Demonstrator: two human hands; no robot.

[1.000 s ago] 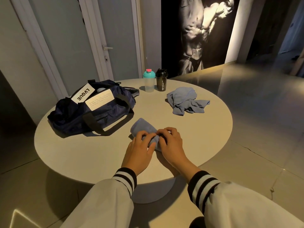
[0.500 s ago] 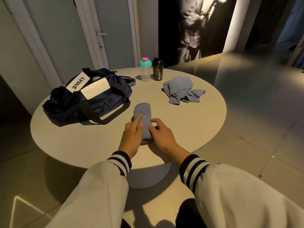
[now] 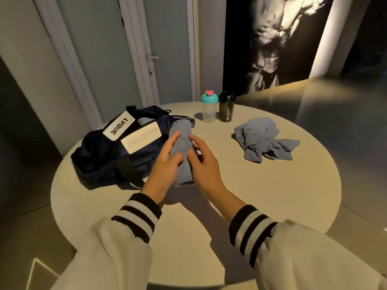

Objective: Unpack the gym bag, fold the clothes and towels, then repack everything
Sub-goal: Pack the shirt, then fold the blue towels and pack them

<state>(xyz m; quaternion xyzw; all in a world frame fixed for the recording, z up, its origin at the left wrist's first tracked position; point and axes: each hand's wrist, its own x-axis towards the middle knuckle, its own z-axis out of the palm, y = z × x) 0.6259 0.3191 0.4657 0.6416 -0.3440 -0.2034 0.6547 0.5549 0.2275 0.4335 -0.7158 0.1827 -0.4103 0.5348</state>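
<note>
A navy gym bag [image 3: 109,158] with white labels lies open on the left of the round table [image 3: 272,195]. A rolled blue towel [image 3: 181,143] is held between both hands, just off the tabletop, at the bag's right end. My left hand [image 3: 165,164] grips its left side, thumb in front and fingers behind. On the towel's right side my right hand [image 3: 202,164] grips it the same way. A crumpled blue garment [image 3: 263,141] lies on the table's right side. Something pale blue [image 3: 143,121] shows inside the bag.
A clear shaker bottle with a teal lid [image 3: 209,108] and a black shaker bottle [image 3: 226,107] stand side by side at the table's far edge. Behind the table are a grey door [image 3: 167,49] and a wall poster. Glossy floor spreads to the right.
Both hands have lifted the rolled towel off the table's near middle and carried it away from me, up to the right end of the bag.
</note>
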